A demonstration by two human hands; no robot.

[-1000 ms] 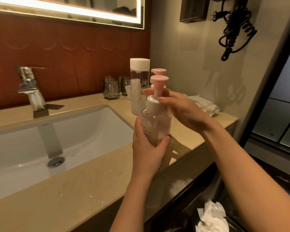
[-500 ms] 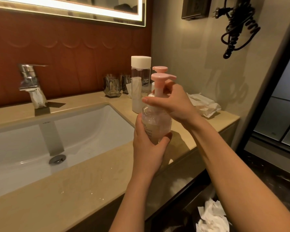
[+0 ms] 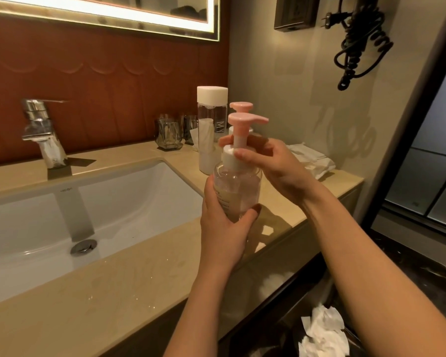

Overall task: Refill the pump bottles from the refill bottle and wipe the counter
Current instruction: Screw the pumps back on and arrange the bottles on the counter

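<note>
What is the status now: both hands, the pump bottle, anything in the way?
Left hand grips pump bottle body. Right hand curled round its white collar, pump head on. Refill bottle and second pump bottle stand just behind; nothing blocks.

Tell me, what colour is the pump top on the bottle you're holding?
Pink. The pump head on the held pump bottle shows best in the head view.

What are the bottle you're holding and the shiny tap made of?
The pump bottle looks like clear, glossy plastic: you can see the liquid through its wall. Its pink pump top looks like smooth matte plastic. The tap looks like polished chromed metal, since it mirrors the light. Sight alone cannot settle it.
</note>
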